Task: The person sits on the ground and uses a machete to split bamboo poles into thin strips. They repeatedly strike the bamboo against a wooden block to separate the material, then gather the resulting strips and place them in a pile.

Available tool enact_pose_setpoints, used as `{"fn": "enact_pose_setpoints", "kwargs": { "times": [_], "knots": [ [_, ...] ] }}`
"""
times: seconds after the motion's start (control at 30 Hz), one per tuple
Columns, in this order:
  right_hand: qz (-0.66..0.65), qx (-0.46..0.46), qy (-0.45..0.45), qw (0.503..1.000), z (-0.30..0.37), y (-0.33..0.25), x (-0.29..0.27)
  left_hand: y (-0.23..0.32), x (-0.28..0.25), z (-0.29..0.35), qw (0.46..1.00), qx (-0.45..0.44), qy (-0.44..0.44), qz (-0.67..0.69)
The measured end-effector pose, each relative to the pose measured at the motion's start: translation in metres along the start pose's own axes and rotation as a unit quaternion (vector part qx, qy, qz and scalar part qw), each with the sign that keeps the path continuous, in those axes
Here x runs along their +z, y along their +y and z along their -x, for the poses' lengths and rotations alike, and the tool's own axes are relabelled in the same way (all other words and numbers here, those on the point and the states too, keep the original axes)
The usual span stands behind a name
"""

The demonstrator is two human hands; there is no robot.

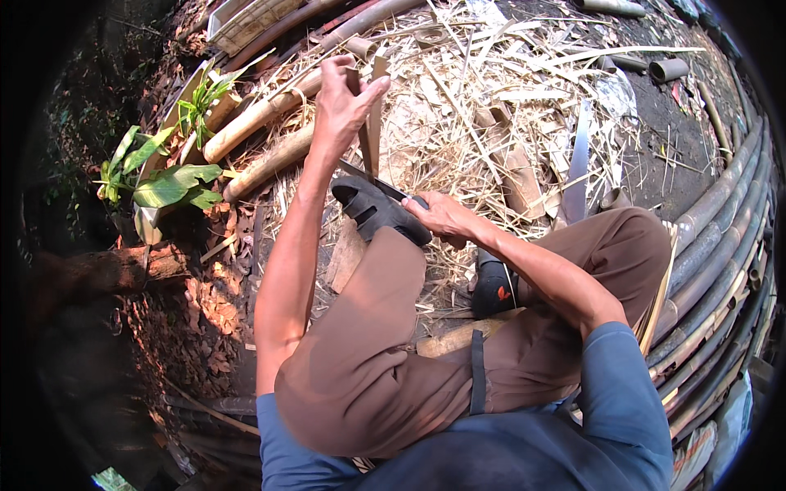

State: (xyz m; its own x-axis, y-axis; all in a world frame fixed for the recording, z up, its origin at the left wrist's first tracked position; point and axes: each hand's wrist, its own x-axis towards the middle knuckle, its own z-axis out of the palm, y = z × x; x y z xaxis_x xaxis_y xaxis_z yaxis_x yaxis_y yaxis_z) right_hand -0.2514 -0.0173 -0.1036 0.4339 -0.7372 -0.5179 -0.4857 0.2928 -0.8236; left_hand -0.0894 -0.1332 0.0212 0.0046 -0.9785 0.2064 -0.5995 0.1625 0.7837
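My left hand [340, 106] is raised at upper centre, its fingers and thumb closed around the top of a split bamboo piece [374, 135]. The piece seems to be parted into two lengths near the top, and it runs down toward my shoe. In my right hand [446, 219] is the dark handle of a knife [385, 187]. Its blade points up and left, lying at the lower end of the bamboo, just above the toe of my black sandal-like shoe [372, 209]. The exact contact between blade and bamboo is too small to make out.
Bamboo shavings [446, 123] cover the ground ahead. A saw blade [578, 159] stands up beside a brown bamboo half [517, 172]. Bamboo poles [266, 123] lie at left near a leafy plant [168, 186]; more long poles [720, 221] are stacked at right. A pale crate [246, 24] sits at the back.
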Motion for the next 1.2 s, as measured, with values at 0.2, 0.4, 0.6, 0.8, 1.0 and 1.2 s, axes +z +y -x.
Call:
{"fn": "enact_pose_setpoints", "kwargs": {
  "times": [0.2, 0.4, 0.6, 0.8, 1.0, 1.2],
  "knots": [
    [0.145, -0.135, -0.003, 0.98, -0.02, 0.006, 0.045, -0.037, -0.038, 0.035, 0.979, -0.099, 0.15, 0.098],
    [-0.106, -0.031, -0.142, 0.984, 0.014, -0.021, 0.063, -0.065, -0.068, 0.078, 0.944, -0.05, 0.258, 0.199],
    [-0.025, -0.066, -0.038, 0.997, 0.031, 0.006, 0.105, -0.046, -0.059, 0.115, 0.94, -0.087, 0.297, 0.146],
    [0.05, -0.159, 0.048, 0.985, 0.041, 0.017, 0.161, -0.09, -0.104, 0.206, 0.858, -0.005, 0.462, 0.227],
    [0.136, -0.135, 0.042, 0.981, 0.024, 0.019, 0.127, -0.085, -0.095, 0.177, 0.88, -0.085, 0.406, 0.231],
    [0.195, -0.121, 0.035, 0.973, 0.013, 0.004, 0.088, -0.044, -0.054, 0.097, 0.893, -0.051, 0.447, 0.015]
  ]
}}
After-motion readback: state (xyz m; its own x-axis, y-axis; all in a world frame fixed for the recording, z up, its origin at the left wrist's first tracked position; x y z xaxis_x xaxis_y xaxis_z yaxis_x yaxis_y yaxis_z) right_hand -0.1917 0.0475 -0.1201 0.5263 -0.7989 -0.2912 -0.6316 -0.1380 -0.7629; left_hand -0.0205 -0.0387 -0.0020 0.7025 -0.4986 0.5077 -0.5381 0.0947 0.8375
